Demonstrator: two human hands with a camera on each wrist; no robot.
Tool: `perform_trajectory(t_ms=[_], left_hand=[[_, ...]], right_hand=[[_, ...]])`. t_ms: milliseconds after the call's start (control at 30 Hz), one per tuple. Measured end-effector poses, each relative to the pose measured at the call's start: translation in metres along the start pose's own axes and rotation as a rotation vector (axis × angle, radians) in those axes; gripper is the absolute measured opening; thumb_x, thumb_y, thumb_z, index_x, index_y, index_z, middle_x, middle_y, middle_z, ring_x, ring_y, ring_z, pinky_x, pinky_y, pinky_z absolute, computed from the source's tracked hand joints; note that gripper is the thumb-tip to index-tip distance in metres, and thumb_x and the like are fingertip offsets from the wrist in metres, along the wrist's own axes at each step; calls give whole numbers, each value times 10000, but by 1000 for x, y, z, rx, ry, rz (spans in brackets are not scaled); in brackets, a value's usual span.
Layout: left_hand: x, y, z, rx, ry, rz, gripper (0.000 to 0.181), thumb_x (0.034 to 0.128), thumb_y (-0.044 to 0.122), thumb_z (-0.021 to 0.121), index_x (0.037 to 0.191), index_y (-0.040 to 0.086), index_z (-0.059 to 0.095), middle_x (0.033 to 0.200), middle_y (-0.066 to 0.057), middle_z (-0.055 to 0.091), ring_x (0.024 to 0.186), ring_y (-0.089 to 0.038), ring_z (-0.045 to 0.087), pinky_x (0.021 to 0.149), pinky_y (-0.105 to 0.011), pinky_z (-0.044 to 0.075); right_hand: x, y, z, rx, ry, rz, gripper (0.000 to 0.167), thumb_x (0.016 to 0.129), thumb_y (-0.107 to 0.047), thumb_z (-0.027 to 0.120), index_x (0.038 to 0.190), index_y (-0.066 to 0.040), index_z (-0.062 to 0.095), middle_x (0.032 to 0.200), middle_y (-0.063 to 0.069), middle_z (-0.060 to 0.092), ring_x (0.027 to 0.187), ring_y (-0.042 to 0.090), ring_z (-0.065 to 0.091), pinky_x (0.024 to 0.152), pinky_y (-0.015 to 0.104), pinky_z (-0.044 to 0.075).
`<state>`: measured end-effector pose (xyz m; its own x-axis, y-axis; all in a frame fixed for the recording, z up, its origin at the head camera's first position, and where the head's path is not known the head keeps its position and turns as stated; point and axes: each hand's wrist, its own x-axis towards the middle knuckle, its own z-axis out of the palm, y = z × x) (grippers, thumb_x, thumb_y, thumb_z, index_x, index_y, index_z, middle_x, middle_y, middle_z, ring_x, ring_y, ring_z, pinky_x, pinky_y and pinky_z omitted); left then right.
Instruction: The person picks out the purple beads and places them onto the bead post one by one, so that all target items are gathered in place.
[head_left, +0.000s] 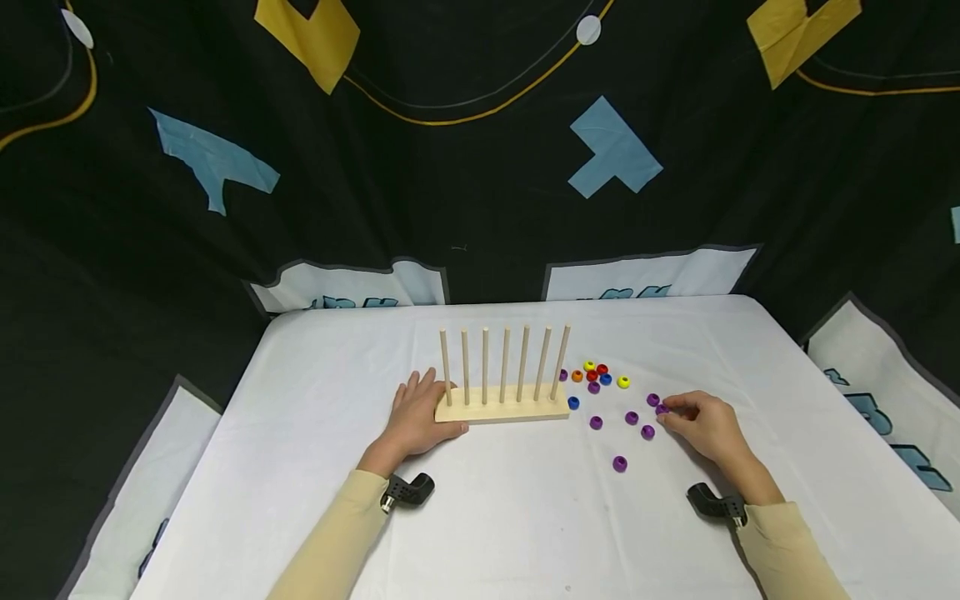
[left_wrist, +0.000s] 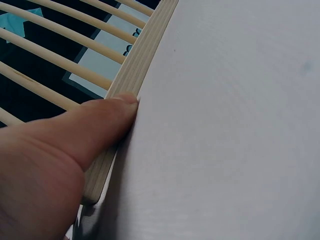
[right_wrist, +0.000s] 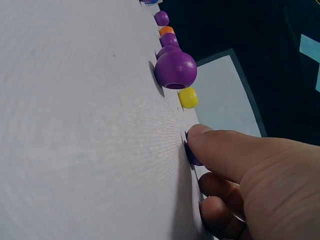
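A wooden peg rack (head_left: 502, 407), a flat base with a row of several upright dowels, stands on the table. My left hand (head_left: 417, 415) grips the left end of its base. In the left wrist view the thumb (left_wrist: 107, 117) presses along the front edge; the other fingers are hidden there. To the right, my right hand (head_left: 703, 423) pinches a purple bead (head_left: 662, 409) at the table surface. The right wrist view shows that bead (right_wrist: 192, 156) mostly covered by the thumb (right_wrist: 225, 150). Another purple bead (head_left: 653, 400) lies just beyond the fingertips.
Loose purple beads, such as one at the front (head_left: 619, 464), lie between rack and right hand. Nearer the rack's right end is a cluster with yellow (head_left: 623, 382), red (head_left: 602, 369), orange (head_left: 577, 376) and blue beads (head_left: 573, 403). A black curtain (head_left: 480, 208) hangs behind the white table (head_left: 540, 525).
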<state>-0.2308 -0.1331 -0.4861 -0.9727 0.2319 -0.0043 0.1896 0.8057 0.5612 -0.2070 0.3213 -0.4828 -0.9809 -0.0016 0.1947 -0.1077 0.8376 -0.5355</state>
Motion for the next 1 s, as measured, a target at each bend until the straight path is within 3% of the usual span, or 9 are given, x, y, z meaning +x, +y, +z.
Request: perform_trajectory(t_ms=[200, 500, 1000], left_hand=[[0, 0, -1, -5, 4, -4, 702, 830, 390, 796, 1403, 63, 557, 1663, -260, 253, 1572, -483, 109, 1268, -642, 74], [0, 2, -1, -16, 5, -4, 710, 825, 385, 804, 1405, 58, 558, 1661, -262, 256, 1572, -480, 114, 1271, -634, 71], [-1, 1, 0, -15, 7, -5, 705, 828, 380, 804, 1403, 54, 560, 1663, -261, 250, 1573, -480, 110, 1270, -637, 71]], right_hand=[[1, 0, 1, -6, 15, -17, 215, 852, -103, 800, 1024, 20, 764, 913, 144, 723, 751, 151, 554, 612, 225, 439], [1, 5, -2, 19, 19, 27, 227, 889, -154, 778, 1064, -11, 768, 971, 161, 763, 802, 158, 602, 644, 207, 475], [2, 7, -2, 47, 28, 25, 235, 888, -154, 781, 1068, -6, 764, 916, 129, 770, 766, 106, 592, 631, 186, 483]])
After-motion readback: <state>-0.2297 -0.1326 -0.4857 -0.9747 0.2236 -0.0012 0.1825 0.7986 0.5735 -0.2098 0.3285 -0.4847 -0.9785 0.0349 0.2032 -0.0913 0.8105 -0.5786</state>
